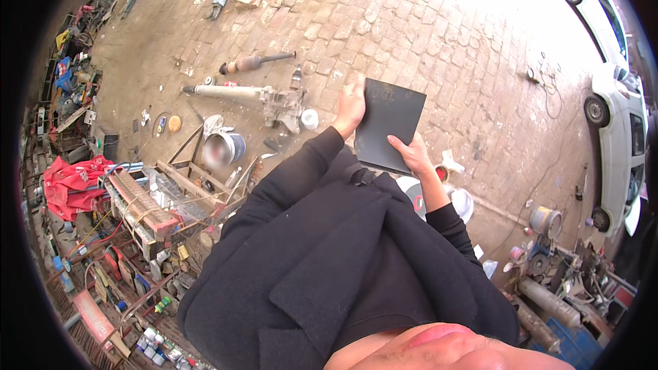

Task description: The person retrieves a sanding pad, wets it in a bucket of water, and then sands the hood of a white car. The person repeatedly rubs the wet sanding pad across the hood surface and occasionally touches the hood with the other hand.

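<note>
I hold a flat black rectangular sheet (388, 123) in front of my chest with both hands. My left hand (350, 107) grips its upper left edge, fingers curled over the corner. My right hand (412, 155) pinches its lower right edge. My black jacket fills the lower middle of the head view. Below the sheet lies brick paving.
A metal axle assembly (271, 98) and a rusty exhaust part (253, 62) lie on the paving ahead. A bucket (223, 149) and a wooden frame with tools (175, 195) are to my left. White cars (620, 130) stand on the right; cylinders and cans (546, 219) lie at lower right.
</note>
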A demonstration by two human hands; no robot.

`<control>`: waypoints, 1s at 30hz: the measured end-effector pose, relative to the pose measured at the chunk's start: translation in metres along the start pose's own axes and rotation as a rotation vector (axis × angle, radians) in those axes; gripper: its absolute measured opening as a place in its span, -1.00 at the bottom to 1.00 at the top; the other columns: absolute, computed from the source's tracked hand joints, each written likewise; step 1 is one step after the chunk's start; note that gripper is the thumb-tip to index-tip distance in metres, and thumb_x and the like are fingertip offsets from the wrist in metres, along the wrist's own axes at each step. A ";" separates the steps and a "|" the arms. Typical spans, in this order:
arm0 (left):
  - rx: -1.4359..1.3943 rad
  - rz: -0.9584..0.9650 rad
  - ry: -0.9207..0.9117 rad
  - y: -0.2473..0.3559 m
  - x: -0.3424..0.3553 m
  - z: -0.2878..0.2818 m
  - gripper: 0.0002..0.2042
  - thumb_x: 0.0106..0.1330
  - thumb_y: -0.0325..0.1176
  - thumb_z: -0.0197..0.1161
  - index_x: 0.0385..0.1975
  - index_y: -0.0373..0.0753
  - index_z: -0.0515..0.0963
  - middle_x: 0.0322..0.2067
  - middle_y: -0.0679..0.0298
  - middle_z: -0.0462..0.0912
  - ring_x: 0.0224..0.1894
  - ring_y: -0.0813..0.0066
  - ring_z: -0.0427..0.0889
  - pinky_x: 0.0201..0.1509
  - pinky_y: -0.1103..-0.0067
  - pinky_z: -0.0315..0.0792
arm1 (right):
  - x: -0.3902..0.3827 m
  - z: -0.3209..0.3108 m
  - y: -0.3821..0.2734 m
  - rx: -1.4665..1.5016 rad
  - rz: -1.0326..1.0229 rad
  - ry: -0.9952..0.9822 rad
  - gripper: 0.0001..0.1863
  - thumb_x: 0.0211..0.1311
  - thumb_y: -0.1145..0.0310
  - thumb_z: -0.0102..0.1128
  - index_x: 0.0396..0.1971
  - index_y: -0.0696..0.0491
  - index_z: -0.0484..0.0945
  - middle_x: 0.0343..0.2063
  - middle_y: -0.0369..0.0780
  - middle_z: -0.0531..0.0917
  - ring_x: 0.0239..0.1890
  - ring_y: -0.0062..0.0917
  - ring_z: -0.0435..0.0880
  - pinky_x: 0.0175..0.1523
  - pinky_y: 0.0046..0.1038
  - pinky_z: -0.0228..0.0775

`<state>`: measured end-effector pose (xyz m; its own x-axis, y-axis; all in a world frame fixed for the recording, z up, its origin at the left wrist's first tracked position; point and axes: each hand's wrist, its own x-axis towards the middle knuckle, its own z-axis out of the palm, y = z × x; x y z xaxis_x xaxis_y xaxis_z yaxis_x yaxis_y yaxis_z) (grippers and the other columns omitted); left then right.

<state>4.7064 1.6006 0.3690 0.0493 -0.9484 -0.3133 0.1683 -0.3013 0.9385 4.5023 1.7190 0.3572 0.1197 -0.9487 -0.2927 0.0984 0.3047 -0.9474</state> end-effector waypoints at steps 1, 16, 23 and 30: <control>-0.051 0.003 0.036 0.006 0.022 0.013 -0.54 0.40 -0.01 0.54 -0.09 -0.35 0.68 -0.21 0.25 0.80 -0.13 0.49 0.77 -0.10 0.49 0.62 | 0.017 -0.010 -0.007 0.014 0.007 0.017 -0.73 0.51 0.41 0.40 0.08 0.21 0.69 -0.11 -0.30 0.79 -0.10 -0.64 0.71 0.03 -0.47 0.59; 0.393 0.400 -0.829 0.025 0.394 0.313 -0.61 0.47 -0.15 0.48 0.13 -0.27 0.65 -0.42 0.28 0.74 -0.42 0.62 0.68 -0.34 0.57 0.58 | 0.272 -0.284 -0.088 0.002 0.089 0.370 -0.61 0.51 0.35 0.40 0.23 0.17 0.65 0.03 -0.27 0.77 0.06 -0.58 0.69 0.18 -0.40 0.57; 0.274 -0.011 -1.013 0.038 0.522 0.496 -0.48 0.41 -0.05 0.54 0.20 -0.26 0.63 -0.17 0.17 0.79 -0.36 0.52 0.75 -0.30 0.52 0.64 | 0.358 -0.400 -0.132 0.149 -0.037 0.674 -0.59 0.48 0.31 0.44 0.20 0.21 0.67 0.06 -0.26 0.76 0.06 -0.56 0.68 0.18 -0.41 0.56; 0.584 -0.426 -1.438 -0.004 0.637 0.629 -0.39 0.36 -0.20 0.59 0.34 -0.32 0.57 0.09 0.08 0.76 0.04 0.36 0.76 -0.07 0.38 0.74 | 0.523 -0.573 -0.123 0.183 -0.088 0.974 -0.58 0.48 0.27 0.45 0.16 0.23 0.68 0.04 -0.19 0.79 0.05 -0.51 0.73 0.18 -0.37 0.57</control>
<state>4.1175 0.9354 0.2565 -0.8772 0.0095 -0.4800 -0.4691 -0.2296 0.8528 3.9866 1.1372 0.2462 -0.7503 -0.5992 -0.2793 0.2291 0.1606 -0.9601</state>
